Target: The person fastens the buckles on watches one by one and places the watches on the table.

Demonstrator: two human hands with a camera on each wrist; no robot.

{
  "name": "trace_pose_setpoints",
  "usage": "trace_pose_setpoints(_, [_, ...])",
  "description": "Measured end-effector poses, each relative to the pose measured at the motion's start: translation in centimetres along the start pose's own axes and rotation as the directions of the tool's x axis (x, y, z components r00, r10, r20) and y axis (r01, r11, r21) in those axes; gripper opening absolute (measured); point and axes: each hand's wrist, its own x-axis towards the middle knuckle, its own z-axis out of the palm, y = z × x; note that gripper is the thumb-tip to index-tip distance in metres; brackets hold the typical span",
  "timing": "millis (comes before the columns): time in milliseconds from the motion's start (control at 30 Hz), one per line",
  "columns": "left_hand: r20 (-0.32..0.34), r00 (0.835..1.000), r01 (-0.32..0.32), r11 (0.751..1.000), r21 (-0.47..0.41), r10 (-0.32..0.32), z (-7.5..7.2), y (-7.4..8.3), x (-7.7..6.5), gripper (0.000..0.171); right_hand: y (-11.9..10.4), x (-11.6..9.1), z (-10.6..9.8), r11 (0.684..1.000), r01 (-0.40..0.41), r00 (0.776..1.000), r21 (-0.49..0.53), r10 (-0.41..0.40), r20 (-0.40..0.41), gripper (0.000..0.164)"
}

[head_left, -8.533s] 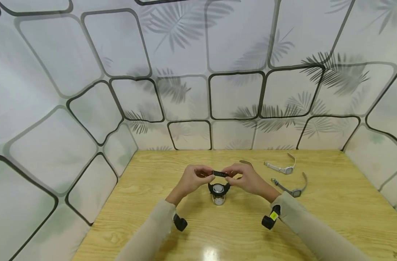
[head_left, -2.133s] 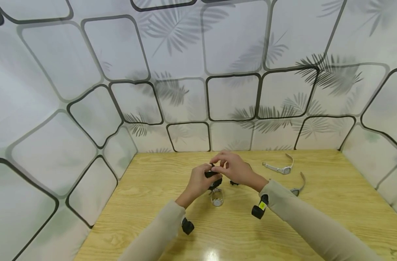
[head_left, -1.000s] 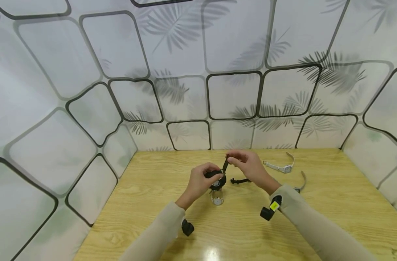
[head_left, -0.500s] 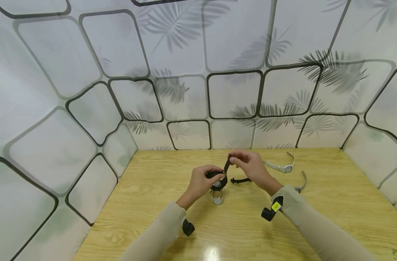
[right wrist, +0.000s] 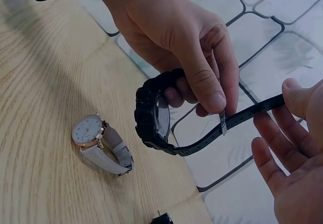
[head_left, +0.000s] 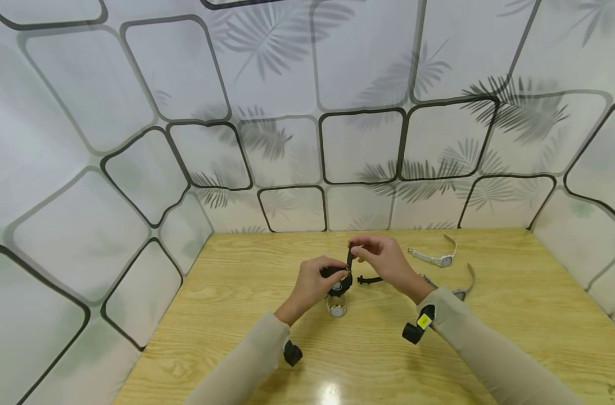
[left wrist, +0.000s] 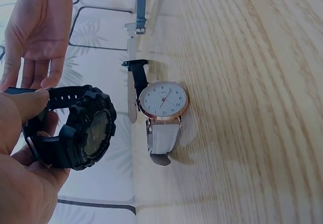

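My left hand (head_left: 312, 281) holds a chunky black sports watch (left wrist: 88, 130) above the table, thumb and fingers gripping the strap by its metal buckle (right wrist: 223, 123). My right hand (head_left: 385, 261) pinches the free end of the black strap (right wrist: 255, 110), which runs through the buckle and stretches between the hands. In the left wrist view the watch loop faces sideways, its dial turned away from the hand. Just below lies a rose-gold watch (left wrist: 164, 100) with a white dial and pale strap, touched by neither hand.
On the wooden table (head_left: 226, 315), a black-strapped watch (head_left: 369, 280) lies near my right hand, partly hidden. Farther right are a white watch (head_left: 445, 260) and a grey-blue watch (head_left: 459, 293), the latter partly behind my sleeve. Patterned fabric walls (head_left: 287, 208) enclose the table.
Both hands earlier held the black strap level; then they came together at the watch. My right hand has since drawn the strap end away to the right. Over the last half second it shifts slightly left.
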Motion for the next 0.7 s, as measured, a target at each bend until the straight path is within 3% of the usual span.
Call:
trace_pose_setpoints(367, [-0.064, 0.988, 0.137, 0.988, -0.074, -0.142, 0.13, 0.34, -0.21, 0.023, 0.14, -0.4, 0.76, 1.0, -0.008, 0.999, 0.001, 0.008, 0.033, 0.025])
trace_pose_setpoints(500, [-0.048, 0.982, 0.181, 0.98, -0.089, -0.185, 0.03, 0.25, -0.28, 0.027, 0.4, -0.55, 0.87, 1.0, 0.0, 0.998, -0.015, 0.001, 0.059, 0.026])
trace_pose_setpoints(700, [-0.004, 0.98, 0.198, 0.976, -0.095, -0.2, -0.11, 0.1, -0.36, 0.035, 0.72, -0.81, 1.04, 0.998, 0.012, 0.997, -0.069, -0.007, 0.079, 0.03])
